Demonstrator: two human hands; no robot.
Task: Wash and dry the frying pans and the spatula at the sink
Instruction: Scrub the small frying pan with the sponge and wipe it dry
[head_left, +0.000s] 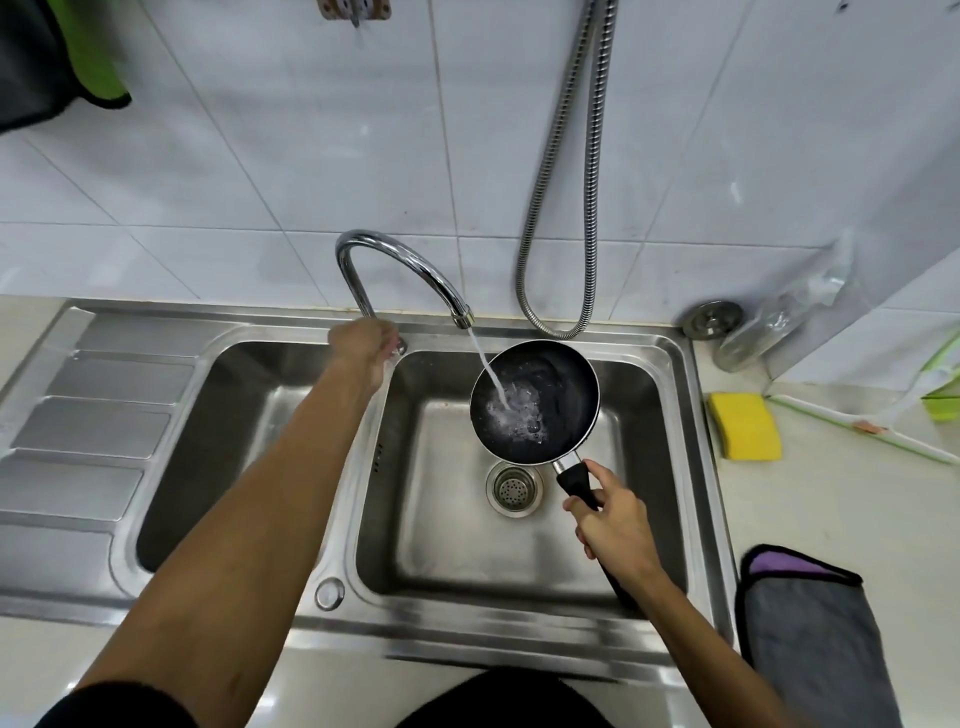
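The right hand (613, 525) grips the black handle (576, 480) of a small frying pan (535, 400), held over the right basin of the sink (670, 467) with water (488, 369) from the tap (395, 265) splashing into it. The left hand (363, 345) lies over the knob (400, 345) at the tap's foot, fingers hidden, so I cannot tell its grip. A yellow sponge (745, 426) sits on the counter (779, 499).

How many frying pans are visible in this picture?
1. The frying pan is held by the right hand over the right basin, under the water. Others may lie outside the view.
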